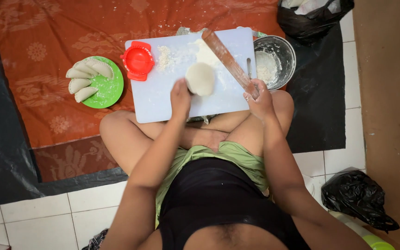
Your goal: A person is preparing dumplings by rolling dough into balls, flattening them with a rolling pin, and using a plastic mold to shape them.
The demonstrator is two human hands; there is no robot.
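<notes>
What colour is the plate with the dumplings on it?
Bright green. The plate shows best in the head view, left of the white board.

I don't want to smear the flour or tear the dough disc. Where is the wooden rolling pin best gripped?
Grip the wooden rolling pin at its near end, from the right, where the right hand already holds it. It lies slanted across the white board, its far end over the flour, and the dough disc sits left of the near end.

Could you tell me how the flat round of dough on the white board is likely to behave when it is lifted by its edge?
The dough round looks thin and soft, so it would probably droop rather than stay flat. The left hand touches its near edge, where it could stretch or tear. Flour dusts the cutting board, so it should peel off without much sticking.
</notes>
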